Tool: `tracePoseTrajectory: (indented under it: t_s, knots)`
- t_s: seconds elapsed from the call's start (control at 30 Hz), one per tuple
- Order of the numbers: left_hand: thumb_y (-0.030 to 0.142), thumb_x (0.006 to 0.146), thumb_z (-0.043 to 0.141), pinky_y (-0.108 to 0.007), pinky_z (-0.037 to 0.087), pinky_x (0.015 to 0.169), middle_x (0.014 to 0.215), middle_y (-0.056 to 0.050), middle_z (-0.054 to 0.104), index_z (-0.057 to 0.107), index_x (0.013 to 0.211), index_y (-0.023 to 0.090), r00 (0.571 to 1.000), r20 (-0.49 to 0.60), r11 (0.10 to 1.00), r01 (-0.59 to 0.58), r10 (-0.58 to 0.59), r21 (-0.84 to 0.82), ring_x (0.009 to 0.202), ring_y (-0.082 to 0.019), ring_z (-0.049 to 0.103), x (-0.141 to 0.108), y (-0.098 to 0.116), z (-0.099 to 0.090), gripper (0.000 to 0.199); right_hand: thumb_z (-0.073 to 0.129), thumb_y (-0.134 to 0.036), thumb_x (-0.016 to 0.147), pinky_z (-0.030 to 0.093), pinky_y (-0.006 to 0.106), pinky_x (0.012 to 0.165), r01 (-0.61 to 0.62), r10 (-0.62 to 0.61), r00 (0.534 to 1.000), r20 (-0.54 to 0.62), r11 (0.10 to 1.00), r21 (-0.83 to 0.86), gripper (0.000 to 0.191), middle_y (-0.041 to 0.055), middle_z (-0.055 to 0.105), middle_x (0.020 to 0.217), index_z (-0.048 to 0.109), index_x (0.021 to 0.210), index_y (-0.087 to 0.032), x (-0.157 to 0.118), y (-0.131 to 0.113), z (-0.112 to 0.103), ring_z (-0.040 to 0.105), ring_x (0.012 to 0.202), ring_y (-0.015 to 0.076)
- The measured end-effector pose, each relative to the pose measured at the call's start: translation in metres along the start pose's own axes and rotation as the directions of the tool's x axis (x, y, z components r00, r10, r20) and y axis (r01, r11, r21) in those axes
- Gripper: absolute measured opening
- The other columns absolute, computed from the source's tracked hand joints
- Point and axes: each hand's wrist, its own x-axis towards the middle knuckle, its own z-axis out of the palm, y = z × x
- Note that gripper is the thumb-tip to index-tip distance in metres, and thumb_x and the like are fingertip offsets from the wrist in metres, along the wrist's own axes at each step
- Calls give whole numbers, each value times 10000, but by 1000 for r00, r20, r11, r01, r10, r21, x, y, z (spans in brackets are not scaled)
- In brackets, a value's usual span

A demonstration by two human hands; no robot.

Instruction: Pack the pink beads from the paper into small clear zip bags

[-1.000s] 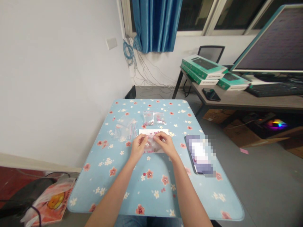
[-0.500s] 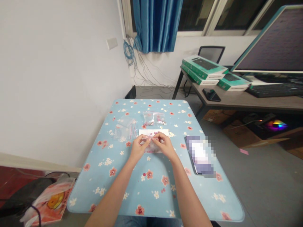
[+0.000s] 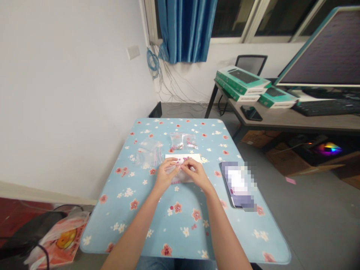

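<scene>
Over a white sheet [image 3: 196, 158] at the middle of the table, my two hands meet at their fingertips. My left hand [image 3: 166, 173] is closed in a pinch; what sits between its fingertips is too small to make out. My right hand [image 3: 196, 173] pinches at the same spot, and its held item is just as unclear. Small pink-red beads [image 3: 185, 159] lie on the sheet just beyond the fingers, and more pink beads [image 3: 176, 182] show along its near edge. My hands and wrists hide part of the sheet.
Two small clear zip bags [image 3: 184, 141] with reddish bits lie beyond the sheet. Clear plastic bags [image 3: 147, 153] lie to the left. A phone [image 3: 237, 184] with a blurred screen rests near the right edge of the flowered table [image 3: 112, 225]. A desk [image 3: 281, 120] stands at right.
The left fingers have lifted and spread slightly from the thumb, showing more beads on the sheet. Both hands stay in nearly the same place.
</scene>
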Motion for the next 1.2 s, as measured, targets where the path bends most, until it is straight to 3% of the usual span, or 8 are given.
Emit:
tracePoseTrajectory:
  t_s: [0.3,0.43,0.6,0.83,1.07,1.2]
  knots:
    - [303,749,648,-365,428,890,933,-66,643,606,620,185,1000,-14,1000,-10,10,4,916,-189,597,-1,8,1,180,595,-370,805,363,270,614,-7,7,1000,-4,1000,-11,219,4,545,661,610,674,-195,-1,-2,-1,468,665,145]
    - [302,740,664,-363,433,889,926,-69,657,660,672,191,1000,-16,1000,-16,16,4,914,-191,606,-1,5,1,130,607,-375,787,360,267,609,-25,26,1000,-16,1000,12,226,2,544,643,607,655,-191,-1,-3,-3,466,649,142]
    - [285,745,655,-365,426,897,985,-78,649,668,707,188,999,-37,1000,-12,13,9,943,-198,595,0,3,-2,105,623,-352,759,355,259,605,-49,57,992,-112,996,71,213,-16,503,618,582,631,-187,0,1,-8,440,606,125]
    - [256,758,616,-344,407,899,983,-66,639,625,675,186,1000,-20,998,16,-17,-53,957,-203,576,-1,3,-3,110,631,-365,739,349,254,591,-71,77,992,-105,995,63,233,-21,482,594,572,604,-184,0,0,-7,426,587,120]
    - [351,870,466,-347,386,945,993,-68,643,673,731,201,999,21,999,-38,39,-34,1007,-205,563,-2,5,-4,291,644,-370,734,357,257,593,-79,91,989,-117,992,99,232,-21,493,597,575,611,-186,1,6,-7,439,584,121]
    - [387,874,463,-355,388,947,1025,-66,633,683,712,206,1000,2,1000,-10,10,-27,1023,-213,553,-2,6,-6,329,634,-395,756,387,264,619,-100,108,992,-61,988,113,223,-5,552,657,602,675,-189,-1,6,-8,489,629,133]
